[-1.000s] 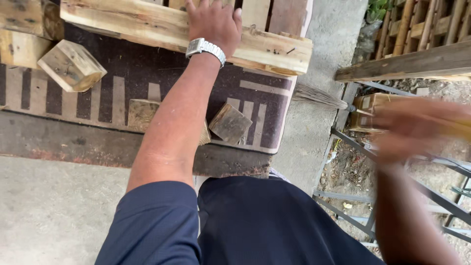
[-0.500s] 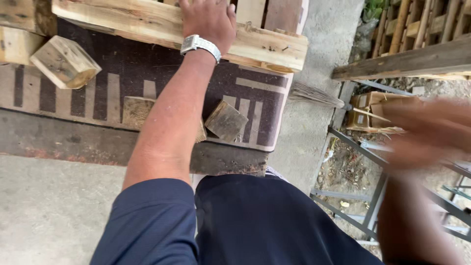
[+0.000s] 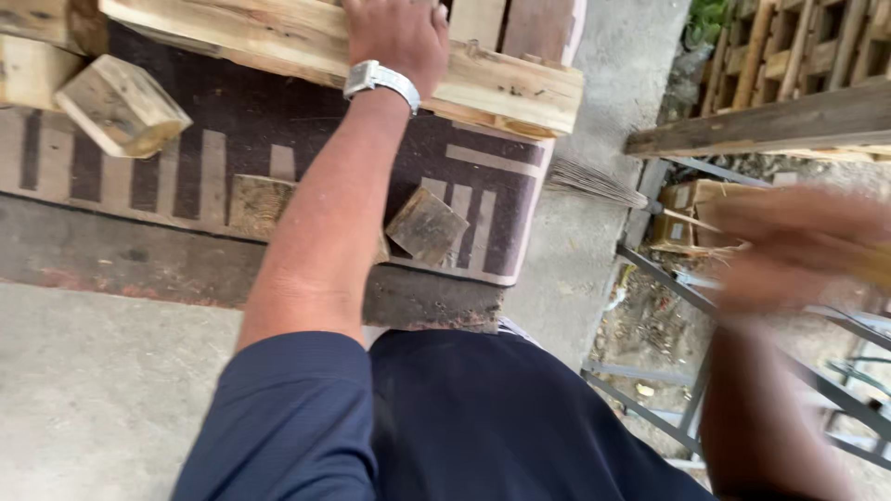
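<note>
Compared with half a second back, the view has shifted only a little: the left hand (image 3: 394,37) stays planted on the pale timber beam (image 3: 306,46), palm down, fingers spread flat over its top face — pressing, not pinching anything. A silver wristwatch (image 3: 380,82) sits on that wrist, the dark blue sleeve (image 3: 288,417) low in frame. The right hand (image 3: 789,246) remains a motion blur out at the right, now a touch lower and closer in; a streak of yellowish colour shows at its outer edge, but whether the grip is closed round something or loose I cannot tell. The beam lies across the top of the frame, resting on a dark patterned mat (image 3: 241,121) with pale bars. On the mat: a chunky wood block (image 3: 121,107) at the left, tilted; a flatter wood offcut (image 3: 262,204) partly behind the forearm; a small dark square block (image 3: 427,225) just right of the arm. The mat lies on a worn slab edge (image 3: 139,264), grey concrete floor (image 3: 102,390) below. To the right, a broom's bristles (image 3: 594,181), a long plank (image 3: 761,125), stacked wooden pallets (image 3: 798,42) and metal bars (image 3: 668,278) over littered ground — outdoor yard, daylight.
</note>
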